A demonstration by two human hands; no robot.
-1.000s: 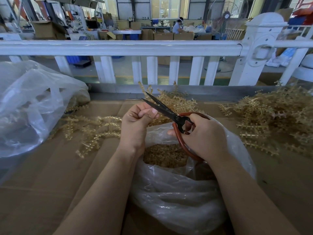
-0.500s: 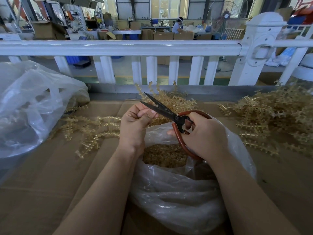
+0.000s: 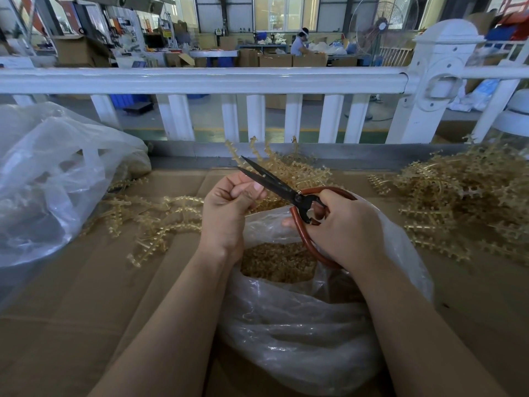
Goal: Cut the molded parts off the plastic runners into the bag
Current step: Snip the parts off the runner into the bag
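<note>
My right hand (image 3: pixel 345 229) grips the red handles of the black-bladed scissors (image 3: pixel 274 183), whose blades are slightly parted and point up and left. My left hand (image 3: pixel 229 207) is curled just below the blades, pinching something small that its fingers hide. Both hands hover over the open clear plastic bag (image 3: pixel 309 333), which holds a heap of cut amber parts (image 3: pixel 276 262). Amber plastic runners lie in a loose row at the left (image 3: pixel 148 216), a bunch behind the scissors (image 3: pixel 289 170), and a large pile at the right (image 3: pixel 463 202).
Cardboard (image 3: pixel 86 305) covers the work surface. A big crumpled clear bag (image 3: pixel 51 179) fills the left side. A white railing (image 3: pixel 200 81) runs along the far edge, with a thick post (image 3: pixel 435 81) at the right. A person works far off in the hall.
The scissor blades opened a little after being nearly closed a second ago. Both hands kept their place over the bag.
</note>
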